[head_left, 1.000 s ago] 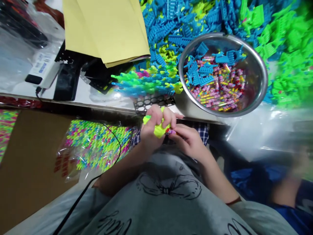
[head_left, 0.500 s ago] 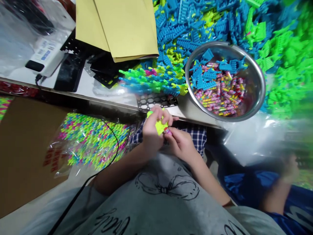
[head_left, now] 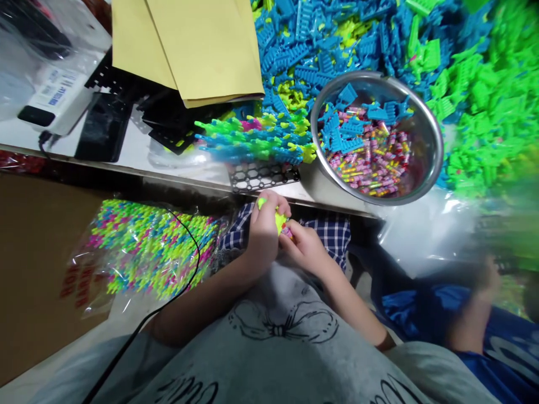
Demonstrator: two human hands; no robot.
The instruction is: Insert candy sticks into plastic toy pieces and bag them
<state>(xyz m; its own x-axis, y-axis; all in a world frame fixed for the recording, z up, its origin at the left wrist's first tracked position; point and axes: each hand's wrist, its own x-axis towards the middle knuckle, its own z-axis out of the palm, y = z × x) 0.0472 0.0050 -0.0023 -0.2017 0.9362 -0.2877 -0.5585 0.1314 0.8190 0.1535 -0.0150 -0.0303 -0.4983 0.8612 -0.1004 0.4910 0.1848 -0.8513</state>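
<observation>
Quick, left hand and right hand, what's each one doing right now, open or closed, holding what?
Left hand: closed, holding a yellow piece.
Right hand: closed, fingertips pinching a pink piece beside the yellow one.

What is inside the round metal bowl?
The metal bowl holds blue plastic pieces, lying over many small pink and yellow sticks. Whatever lies beneath them is covered.

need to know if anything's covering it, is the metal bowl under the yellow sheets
No, the metal bowl stands open to the right of the yellow sheets.
</observation>
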